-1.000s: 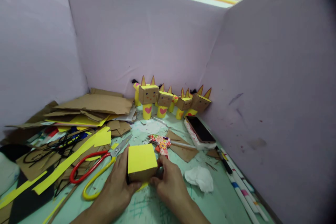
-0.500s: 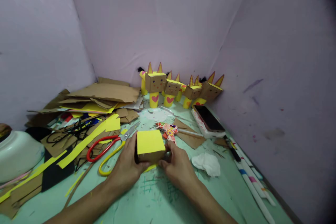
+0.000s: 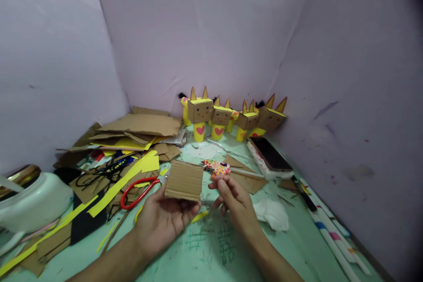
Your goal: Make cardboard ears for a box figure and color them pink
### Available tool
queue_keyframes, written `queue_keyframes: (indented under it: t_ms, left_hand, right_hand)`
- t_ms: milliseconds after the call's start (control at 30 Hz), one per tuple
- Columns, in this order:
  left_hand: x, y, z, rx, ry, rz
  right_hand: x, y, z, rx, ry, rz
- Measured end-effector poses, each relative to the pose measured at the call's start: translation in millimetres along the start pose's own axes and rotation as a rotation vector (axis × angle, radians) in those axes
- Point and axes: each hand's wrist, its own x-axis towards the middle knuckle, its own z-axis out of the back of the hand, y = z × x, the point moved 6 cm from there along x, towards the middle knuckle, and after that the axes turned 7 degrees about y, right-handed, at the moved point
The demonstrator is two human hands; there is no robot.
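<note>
A small cardboard box (image 3: 184,179) rests on my left hand (image 3: 165,224), its plain corrugated face tilted toward me. The left palm is turned up, with fingers under and around the box's lower edge. To the right of the box, my right hand (image 3: 235,200) is apart from it, fingers loosely bent and nothing visible between them. Just beyond the right fingertips lies a flower-patterned glue gun (image 3: 217,167) with a white stick at its back. Red-and-yellow-handled scissors (image 3: 137,194) lie left of the box, partly hidden by the left hand.
Several yellow-and-cardboard animal figures (image 3: 200,112) stand at the back. Cardboard sheets (image 3: 142,124) and yellow strips (image 3: 124,183) pile up on the left, beside a white pot (image 3: 42,202). Rightward are a phone (image 3: 269,153), crumpled tissue (image 3: 272,214) and markers (image 3: 335,235).
The box has turned from its yellow face up to a bare cardboard face. My right hand has let go and moved right; the left palm has rolled under the box.
</note>
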Motion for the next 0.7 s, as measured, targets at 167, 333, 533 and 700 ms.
queue_keyframes:
  t_ms: [167,333,533,700]
  left_hand:
    - [3.0,7.7,4.4,-0.067,0.010,-0.001]
    - [3.0,7.7,6.7,-0.089,0.020,-0.001]
    - [3.1,12.3,5.8,-0.066,0.047,0.063]
    - [2.4,12.4,4.3,-0.050,0.032,0.068]
  right_hand:
    - [-2.6,-1.2,-4.9,-0.016,0.030,-0.008]
    - [-3.6,-1.9,-7.6,-0.095,0.047,0.003]
    - [-2.4,-5.8,-8.4,-0.145,0.069,0.025]
    - [-2.7,-4.8,-8.3,-0.171,0.077,0.041]
